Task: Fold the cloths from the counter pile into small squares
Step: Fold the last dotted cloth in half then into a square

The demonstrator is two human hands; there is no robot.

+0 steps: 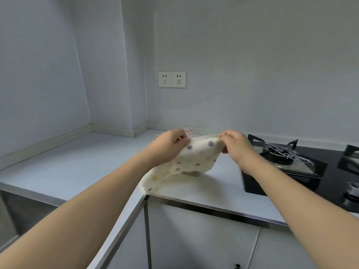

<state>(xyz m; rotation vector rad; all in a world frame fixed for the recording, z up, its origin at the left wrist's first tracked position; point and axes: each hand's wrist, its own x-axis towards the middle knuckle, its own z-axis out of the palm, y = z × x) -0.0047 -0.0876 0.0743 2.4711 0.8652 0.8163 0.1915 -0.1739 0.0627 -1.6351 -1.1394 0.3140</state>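
Counter (81,164): pale L-shaped top; its inner front corner sits just under the hanging cloth.
Hob (287,164): black, at the counter's right end, just beside the right hand.
Cloth (194,158): cream with dots, held up above the counter, top edge stretched left to right between the hands, the rest drooping toward the inner corner.
Pile (189,133): a patterned scrap shows behind the hands, near the back edge.
Left hand (171,143): pinches the cloth's upper left corner, fingers curled.
Right hand (236,143): pinches the upper right corner, equally near.

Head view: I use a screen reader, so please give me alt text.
Two bare hands, left hand and right hand, pinch the top corners of a cream dotted cloth above a pale counter. A black stove sits to the right, two sockets on the wall.
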